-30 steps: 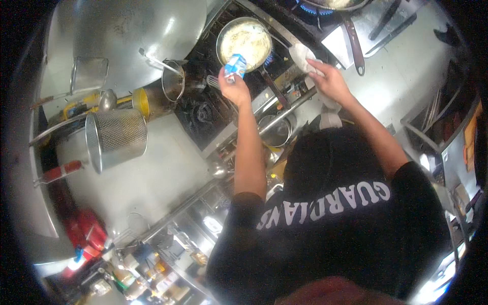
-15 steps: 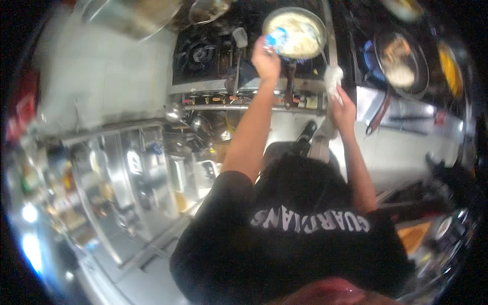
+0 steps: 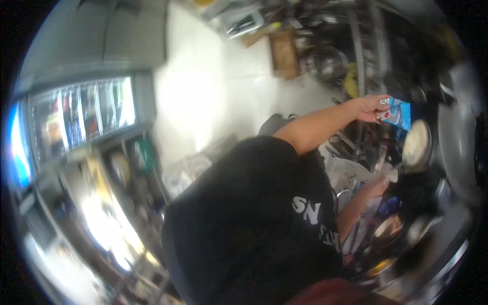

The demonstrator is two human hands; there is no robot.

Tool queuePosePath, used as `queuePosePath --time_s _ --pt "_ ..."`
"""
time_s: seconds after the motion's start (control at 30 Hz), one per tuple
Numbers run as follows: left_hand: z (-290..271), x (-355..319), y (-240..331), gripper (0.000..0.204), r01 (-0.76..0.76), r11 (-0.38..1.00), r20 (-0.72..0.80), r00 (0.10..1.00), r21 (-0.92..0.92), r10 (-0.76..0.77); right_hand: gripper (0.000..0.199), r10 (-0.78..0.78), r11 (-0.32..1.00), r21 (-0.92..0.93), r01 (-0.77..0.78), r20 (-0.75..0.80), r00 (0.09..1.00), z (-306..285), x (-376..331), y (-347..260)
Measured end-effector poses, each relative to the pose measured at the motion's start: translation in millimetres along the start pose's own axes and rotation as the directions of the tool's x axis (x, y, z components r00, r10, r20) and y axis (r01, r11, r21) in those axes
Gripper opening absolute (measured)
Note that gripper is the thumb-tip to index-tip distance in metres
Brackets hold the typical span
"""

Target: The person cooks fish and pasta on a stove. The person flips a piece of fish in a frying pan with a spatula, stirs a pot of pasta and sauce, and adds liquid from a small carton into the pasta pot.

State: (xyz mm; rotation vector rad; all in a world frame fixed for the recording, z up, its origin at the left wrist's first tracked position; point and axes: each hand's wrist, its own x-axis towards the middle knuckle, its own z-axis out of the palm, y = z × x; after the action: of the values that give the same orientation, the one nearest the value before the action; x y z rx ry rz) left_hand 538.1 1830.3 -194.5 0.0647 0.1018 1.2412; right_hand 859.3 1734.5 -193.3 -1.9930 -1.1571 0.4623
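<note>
Blue and white packet (image 3: 399, 114), soft and crumpled, is pinched in my left hand (image 3: 370, 109). It is held beside a round pan (image 3: 418, 146) full of something pale and creamy. A bunched white cloth (image 3: 390, 174) is gripped in my right hand (image 3: 376, 188), close to the pan's near side. The pan's handle cannot be made out in the blur. Another pan (image 3: 389, 227) with pale and browned food stands on the stove beyond my right forearm.
A blue burner flame (image 3: 390, 205) shows between the two pans. Metal bowls (image 3: 327, 63) and a brown box (image 3: 284, 53) stand past my left arm. A lit glass-fronted fridge (image 3: 84, 112) and cluttered shelves (image 3: 109, 203) are at the left. Much is blurred.
The view has swung round, so the stove now lies at the right. The packet has moved from over the pan to beside it. My right hand still holds the cloth.
</note>
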Motion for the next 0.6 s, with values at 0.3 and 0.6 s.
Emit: queuePosePath --time_s 0.3,0.6 --pt "-129.2 -582.6 -18.1 0.043 -0.714 0.621 -0.721 0.239 0.323 0.651 0.062 -0.272 0.538 -0.634 0.556 0.494 0.826 27.4 127.8 101.1" --pt "-59.8 -816.2 -358.5 0.04 -0.627 0.354 -0.685 -0.726 0.694 0.058 0.06 -0.166 0.217 -0.753 0.621 0.598 0.784 69.5 169.9 84.4"
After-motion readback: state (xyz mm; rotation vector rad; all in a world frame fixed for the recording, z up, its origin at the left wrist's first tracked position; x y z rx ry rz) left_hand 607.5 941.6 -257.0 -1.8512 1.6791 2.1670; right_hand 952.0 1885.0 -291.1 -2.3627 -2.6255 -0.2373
